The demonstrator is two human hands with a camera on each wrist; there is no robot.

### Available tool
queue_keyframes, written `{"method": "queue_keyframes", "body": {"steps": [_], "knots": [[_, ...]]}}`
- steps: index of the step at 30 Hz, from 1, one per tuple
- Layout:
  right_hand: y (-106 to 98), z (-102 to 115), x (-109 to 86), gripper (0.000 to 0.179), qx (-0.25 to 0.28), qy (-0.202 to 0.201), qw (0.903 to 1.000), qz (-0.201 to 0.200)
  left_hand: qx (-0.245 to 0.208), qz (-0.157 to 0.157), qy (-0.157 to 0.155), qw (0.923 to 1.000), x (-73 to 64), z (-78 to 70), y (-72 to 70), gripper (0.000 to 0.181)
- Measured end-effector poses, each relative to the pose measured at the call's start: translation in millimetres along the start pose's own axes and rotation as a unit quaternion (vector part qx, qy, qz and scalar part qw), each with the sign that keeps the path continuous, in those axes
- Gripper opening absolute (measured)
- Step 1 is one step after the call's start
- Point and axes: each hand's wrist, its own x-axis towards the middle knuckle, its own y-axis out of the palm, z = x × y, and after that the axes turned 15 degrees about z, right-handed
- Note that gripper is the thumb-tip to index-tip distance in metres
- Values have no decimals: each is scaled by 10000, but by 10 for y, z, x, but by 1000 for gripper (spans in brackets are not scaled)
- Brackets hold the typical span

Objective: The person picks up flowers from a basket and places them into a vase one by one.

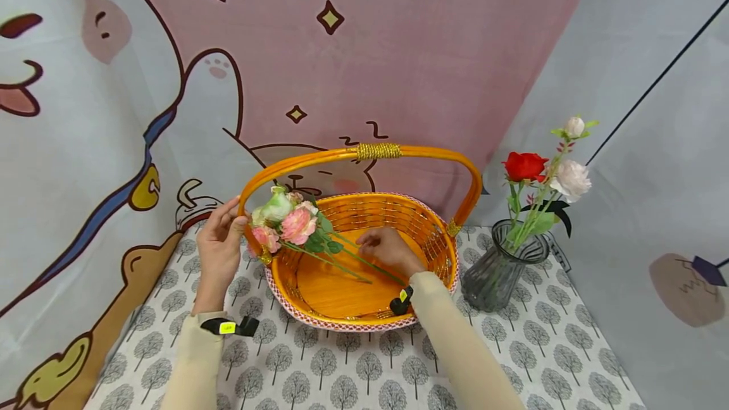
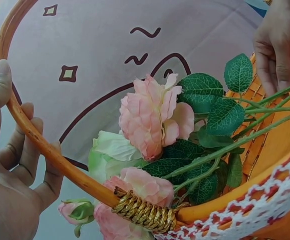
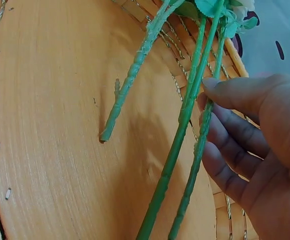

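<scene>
An orange woven basket (image 1: 342, 299) with a tall arched handle (image 2: 40, 142) stands on the table. My left hand (image 1: 221, 239) holds the left side of this handle, with its thumb and fingers around it. Artificial flowers with pink (image 2: 147, 117) and pale green (image 1: 277, 206) blooms lean on the basket's left rim, beside the handle's gold-wrapped base. Their green stems (image 3: 177, 145) slant down over the basket's wooden floor. Inside the basket, my right hand (image 3: 264, 130) pinches one of the thin stems between thumb and fingers. The other stems run alongside, outside its fingertips.
Right of the basket, a grey ribbed glass vase (image 1: 490, 280) holds a red rose (image 1: 524, 166) and white flowers (image 1: 571, 180). A tree-patterned cloth (image 1: 324, 366) covers the table. A cartoon-printed curtain (image 1: 433, 49) hangs close behind the basket.
</scene>
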Motion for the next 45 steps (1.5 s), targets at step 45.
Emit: {"method": "queue_keyframes", "body": {"steps": [45], "knots": [[-13,19,-4,16,-370,-189,9981,-447,-190,17,95,9998,-10,-21,6,39]]}}
